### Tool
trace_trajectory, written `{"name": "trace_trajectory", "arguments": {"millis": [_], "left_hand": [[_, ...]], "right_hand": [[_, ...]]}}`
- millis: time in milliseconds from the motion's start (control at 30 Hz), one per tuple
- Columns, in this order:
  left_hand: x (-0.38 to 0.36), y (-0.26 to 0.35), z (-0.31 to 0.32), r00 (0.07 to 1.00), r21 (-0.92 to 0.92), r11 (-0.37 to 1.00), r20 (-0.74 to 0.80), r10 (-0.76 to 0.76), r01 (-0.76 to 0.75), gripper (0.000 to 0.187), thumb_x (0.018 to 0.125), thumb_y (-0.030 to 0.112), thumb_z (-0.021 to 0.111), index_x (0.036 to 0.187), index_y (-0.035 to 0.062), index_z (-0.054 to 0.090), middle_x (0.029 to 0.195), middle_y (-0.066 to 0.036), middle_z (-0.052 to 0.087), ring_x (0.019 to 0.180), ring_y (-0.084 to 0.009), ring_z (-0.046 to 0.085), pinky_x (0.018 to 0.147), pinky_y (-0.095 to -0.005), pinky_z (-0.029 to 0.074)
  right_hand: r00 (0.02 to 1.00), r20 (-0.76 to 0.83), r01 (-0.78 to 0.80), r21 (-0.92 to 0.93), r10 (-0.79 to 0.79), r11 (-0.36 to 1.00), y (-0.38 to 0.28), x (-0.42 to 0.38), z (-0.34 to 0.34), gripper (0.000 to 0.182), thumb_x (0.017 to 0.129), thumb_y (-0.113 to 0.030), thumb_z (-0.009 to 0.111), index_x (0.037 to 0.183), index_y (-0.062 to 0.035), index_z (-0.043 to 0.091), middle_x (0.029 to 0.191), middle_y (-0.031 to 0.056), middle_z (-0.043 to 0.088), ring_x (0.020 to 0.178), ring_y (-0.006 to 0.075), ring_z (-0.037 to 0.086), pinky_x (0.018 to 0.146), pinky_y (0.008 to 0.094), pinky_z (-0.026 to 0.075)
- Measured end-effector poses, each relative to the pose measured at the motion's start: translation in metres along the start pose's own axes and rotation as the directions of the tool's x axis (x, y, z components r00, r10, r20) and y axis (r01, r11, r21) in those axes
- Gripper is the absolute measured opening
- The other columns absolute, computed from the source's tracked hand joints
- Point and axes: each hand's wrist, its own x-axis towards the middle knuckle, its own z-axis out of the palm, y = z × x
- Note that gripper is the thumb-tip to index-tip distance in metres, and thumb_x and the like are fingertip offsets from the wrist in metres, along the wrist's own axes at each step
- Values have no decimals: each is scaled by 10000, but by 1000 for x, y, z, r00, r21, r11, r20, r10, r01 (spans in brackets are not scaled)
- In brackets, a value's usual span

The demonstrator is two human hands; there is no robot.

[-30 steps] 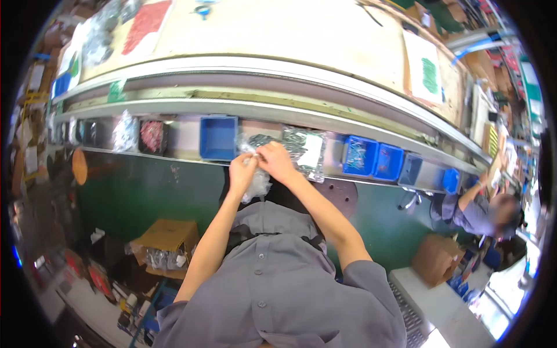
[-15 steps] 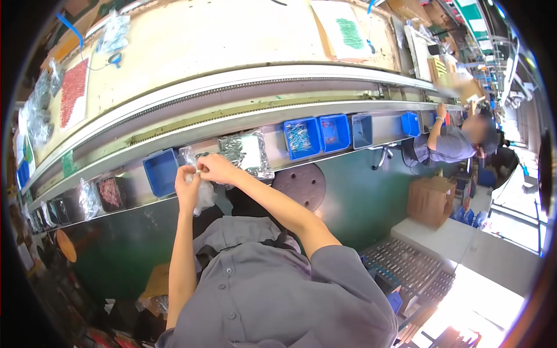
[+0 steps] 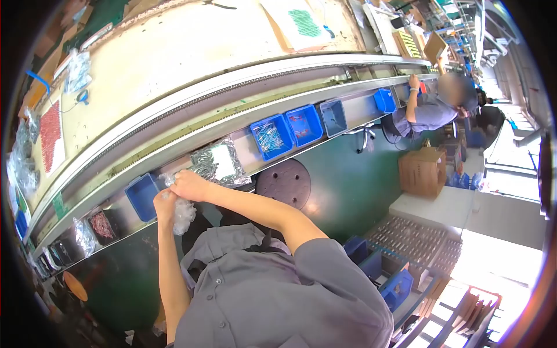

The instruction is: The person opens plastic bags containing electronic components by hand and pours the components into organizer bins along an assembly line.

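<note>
View has swung left since a second ago; both hands stay together on the clear bag [image 3: 183, 213], at the ledge [image 3: 243, 152] edge, so the bag work continues. Left hand [image 3: 165, 202] fingers clamped on its top, right hand [image 3: 188, 185] fingers pinched there too. Empty blue bin [image 3: 141, 196] just left; foil bag [image 3: 219, 164] right; next bins [image 3: 271, 136] hold small parts.

Small clear plastic bag [image 3: 183, 212], crumpled and glinting, hung below the fingers, pinched at its top between left hand [image 3: 165, 203] and right hand [image 3: 188, 185], just before the ledge edge, beside a blue bin [image 3: 141, 197].
</note>
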Motion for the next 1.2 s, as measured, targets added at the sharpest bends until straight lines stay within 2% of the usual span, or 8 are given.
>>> {"name": "trace_trajectory", "arguments": {"millis": [233, 433, 500, 600, 833, 900, 1033, 1200], "left_hand": [[2, 4, -1, 993, 159, 982, 65, 95, -104, 211, 692, 127, 625, 815, -40, 587, 711, -69, 590, 645, -109, 518, 592, -258, 433], [2, -12, 3, 937, 296, 911, -113, 331, -286, 257, 701, 158, 637, 839, -51, 581, 748, -85, 586, 682, -112, 512, 615, -258, 425], [0, -14, 2, 992, 152, 987, -108, 67, -51, 293, 714, 173, 636, 886, -57, 574, 766, -77, 581, 682, -111, 507, 605, -250, 420], [8, -31, 2, 997, -33, 999, -74, -22, 19, 306, 736, 185, 619, 909, -62, 570, 764, -64, 576, 674, -109, 502, 596, -244, 418], [9, -22, -5, 999, -52, 999, 38, 4, -2, 287, 766, 202, 568, 890, -57, 575, 737, -50, 571, 667, -104, 499, 584, -245, 419], [7, -18, -8, 997, 115, 992, 58, 54, -61, 271, 765, 214, 556, 845, -44, 587, 720, -44, 570, 649, -100, 494, 571, -247, 416], [6, -12, -7, 995, 153, 985, 80, 64, -75, 255, 756, 216, 551, 800, -33, 589, 692, -49, 568, 646, -104, 490, 585, -257, 416], [-13, 18, 9, 937, 438, 854, -67, 342, -280, 203, 727, 175, 571, 771, -23, 578, 688, -130, 585, 658, -210, 540, 655, -314, 423]], "right_hand": [[995, -33, 95, 12, -95, 995, 10, -2, 9, 101, 644, -157, 522, 650, -62, 555, 592, 59, 535, 633, 217, 525, 589, 330, 424], [994, -106, 7, -6, -7, 1000, 7, -6, 14, 91, 637, -158, 522, 623, -68, 524, 592, 55, 529, 628, 205, 515, 589, 319, 419], [992, -123, -13, 2, 13, 1000, 5, -8, 12, 88, 638, -157, 523, 618, -71, 517, 593, 53, 530, 628, 203, 512, 590, 317, 416], [992, -124, -33, 28, 37, 999, 3, -8, 9, 83, 638, -156, 523, 616, -76, 517, 594, 46, 532, 630, 198, 510, 593, 314, 409], [1000, 5, 25, -88, -25, 996, -4, 1, -8, 89, 641, -164, 525, 640, -84, 565, 613, 35, 553, 659, 177, 522, 601, 299, 405], [997, 74, 25, -65, -20, 998, -6, 4, -4, 96, 645, -164, 525, 645, -79, 570, 623, 45, 561, 673, 186, 532, 601, 307, 415], [986, 165, 16, 60, -26, 998, 5, 7, -1, 113, 657, -163, 524, 656, -64, 579, 640, 71, 578, 712, 220, 555, 592, 336, 448], [991, 119, -77, 124, 62, 989, 6, 6, 1, 107, 652, -151, 530, 654, -52, 571, 653, 63, 581, 707, 231, 553, 583, 340, 457]]}}
